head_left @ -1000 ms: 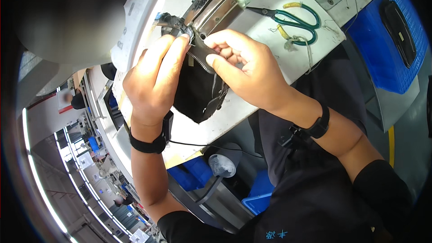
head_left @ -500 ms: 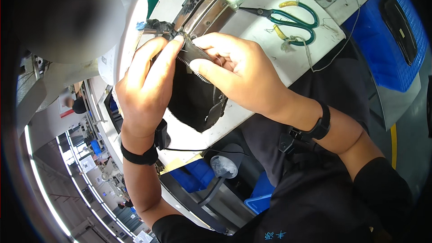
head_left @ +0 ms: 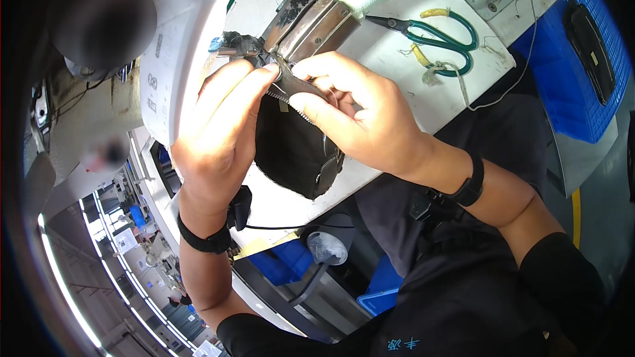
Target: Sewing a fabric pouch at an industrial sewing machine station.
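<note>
A black zippered pouch (head_left: 291,152) hangs between my hands, its zipper teeth running along its upper edge and its dark body below. My left hand (head_left: 221,119) pinches the pouch's top edge with thumb and fingers, close to the dark presser-foot area (head_left: 241,46) of a sewing machine. My right hand (head_left: 367,109) grips the same edge a little to the right, thumb on the near side and fingers curled behind. The edge lies against the end of the machine's metal arm (head_left: 321,33). The needle point is hidden by my fingers.
Green-handled scissors (head_left: 440,43), with string tied to them, lie on the white table (head_left: 390,73). Further right stands a blue crate (head_left: 562,86) with a flat black piece (head_left: 592,53) on it. The white machine head (head_left: 178,53) is at left. Below the table is a blue bin (head_left: 281,261).
My view has shifted slightly, so the machine and scissors sit a little lower and further right. Both hands still hold the pouch edge at the machine.
</note>
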